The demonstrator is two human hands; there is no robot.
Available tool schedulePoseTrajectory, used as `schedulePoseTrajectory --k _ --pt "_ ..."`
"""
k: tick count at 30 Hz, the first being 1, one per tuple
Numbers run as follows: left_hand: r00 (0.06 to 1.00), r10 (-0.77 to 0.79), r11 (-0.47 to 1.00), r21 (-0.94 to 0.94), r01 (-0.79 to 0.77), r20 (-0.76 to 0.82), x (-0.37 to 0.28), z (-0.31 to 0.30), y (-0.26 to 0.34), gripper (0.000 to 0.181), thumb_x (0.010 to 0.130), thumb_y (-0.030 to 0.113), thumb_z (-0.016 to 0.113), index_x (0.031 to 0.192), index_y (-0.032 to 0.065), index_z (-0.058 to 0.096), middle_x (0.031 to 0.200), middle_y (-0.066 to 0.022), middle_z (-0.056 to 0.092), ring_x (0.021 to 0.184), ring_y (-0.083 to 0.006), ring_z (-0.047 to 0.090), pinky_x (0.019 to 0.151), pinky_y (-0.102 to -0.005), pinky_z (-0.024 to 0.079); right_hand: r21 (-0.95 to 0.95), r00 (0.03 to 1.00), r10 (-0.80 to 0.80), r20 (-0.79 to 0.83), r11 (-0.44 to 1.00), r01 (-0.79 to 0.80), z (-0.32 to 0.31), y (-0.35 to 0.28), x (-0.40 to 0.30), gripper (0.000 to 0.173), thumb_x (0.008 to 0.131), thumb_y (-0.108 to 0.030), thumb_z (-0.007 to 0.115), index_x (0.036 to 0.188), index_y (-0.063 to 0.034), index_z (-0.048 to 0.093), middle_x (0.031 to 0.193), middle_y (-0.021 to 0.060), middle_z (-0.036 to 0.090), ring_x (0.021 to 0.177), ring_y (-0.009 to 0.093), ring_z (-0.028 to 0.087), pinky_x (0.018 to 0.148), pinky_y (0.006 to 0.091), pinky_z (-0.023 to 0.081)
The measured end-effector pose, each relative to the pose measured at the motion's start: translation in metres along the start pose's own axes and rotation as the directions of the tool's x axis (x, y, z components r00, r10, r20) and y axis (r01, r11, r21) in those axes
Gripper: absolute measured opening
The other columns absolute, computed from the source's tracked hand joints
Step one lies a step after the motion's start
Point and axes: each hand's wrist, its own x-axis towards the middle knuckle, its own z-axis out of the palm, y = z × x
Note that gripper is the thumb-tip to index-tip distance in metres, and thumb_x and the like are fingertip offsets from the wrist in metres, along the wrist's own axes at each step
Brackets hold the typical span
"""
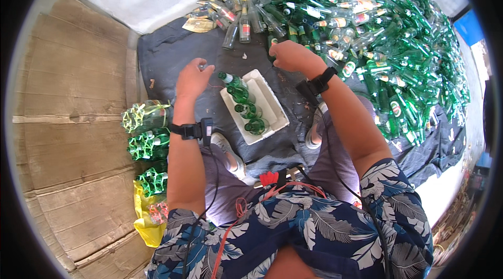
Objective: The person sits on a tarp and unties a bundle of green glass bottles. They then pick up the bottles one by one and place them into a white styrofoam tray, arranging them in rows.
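Note:
My left hand hovers left of a white foam box, thumb and fingers apart and nothing seen in it. Several green glass bottles stand along the left side of that box, necks up. Beyond the box, my right hand has its fingers curled round a green glass bottle at the edge of a large bottle pile; the hand partly hides this bottle. Both wrists wear black straps with small cabled devices.
Green and clear bottles are heaped at the back and right. Clear labelled bottles lie by the white wall. Strapped bottle bundles and a yellow bag line the cardboard at left. A dark sheet covers the floor.

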Motion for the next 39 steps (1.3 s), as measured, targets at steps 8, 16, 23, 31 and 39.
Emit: schedulePoseTrajectory --k 8,16,23,31,39 --pt "0.995 0.102 0.995 0.010 -0.102 0.011 -0.006 -0.002 -0.003 0.038 0.088 0.036 0.072 0.111 0.0054 0.073 0.098 -0.0179 0.075 0.092 -0.0338 0.072 0.081 -0.0425 0.055 0.090 0.984 0.162 -0.070 0.984 -0.156 -0.054 0.041 -0.019 0.031 0.083 -0.021 0.070 0.109 -0.0035 0.072 0.098 0.0187 0.074 0.095 0.037 0.071 0.084 0.0431 0.055" --pt "0.995 0.093 0.996 -0.022 -0.092 0.029 -0.010 -0.014 -0.006 0.036 0.089 0.034 0.071 0.110 0.0047 0.073 0.098 -0.0176 0.074 0.092 -0.0330 0.071 0.081 -0.0422 0.054 0.086 0.930 0.364 -0.057 0.930 -0.358 -0.072 0.102 -0.050 0.035 0.084 -0.023 0.070 0.113 -0.0046 0.074 0.102 0.0157 0.076 0.097 0.029 0.073 0.087 0.0385 0.056" --pt "0.996 0.085 0.996 -0.045 -0.083 0.029 -0.011 -0.016 -0.010 0.035 0.089 0.033 0.072 0.109 0.0052 0.073 0.093 -0.0158 0.073 0.088 -0.0318 0.071 0.078 -0.0411 0.054 0.175 0.879 0.474 -0.046 0.870 -0.461 -0.068 0.145 -0.060 0.030 0.083 -0.022 0.068 0.105 -0.0028 0.076 0.077 0.0108 0.074 0.073 0.022 0.072 0.075 0.0351 0.055" --pt "0.992 0.117 0.993 -0.009 -0.117 0.055 -0.011 -0.015 -0.004 0.035 0.087 0.033 0.073 0.109 0.0042 0.073 0.091 -0.0162 0.073 0.086 -0.0319 0.070 0.077 -0.0410 0.053 0.150 0.890 0.456 0.004 0.879 -0.452 -0.067 0.151 -0.070 0.025 0.084 -0.022 0.071 0.097 -0.0020 0.075 0.076 0.0111 0.073 0.071 0.023 0.072 0.070 0.0356 0.055" --pt "0.989 0.139 0.990 -0.047 -0.136 0.054 -0.012 -0.012 -0.006 0.034 0.088 0.032 0.072 0.108 0.0036 0.073 0.088 -0.0153 0.072 0.083 -0.0302 0.070 0.074 -0.0407 0.053 0.072 0.887 0.461 0.028 0.884 -0.462 -0.032 0.177 -0.073 0.029 0.082 -0.023 0.072 0.101 -0.0004 0.074 0.084 0.0152 0.076 0.074 0.026 0.075 0.071 0.0383 0.057"
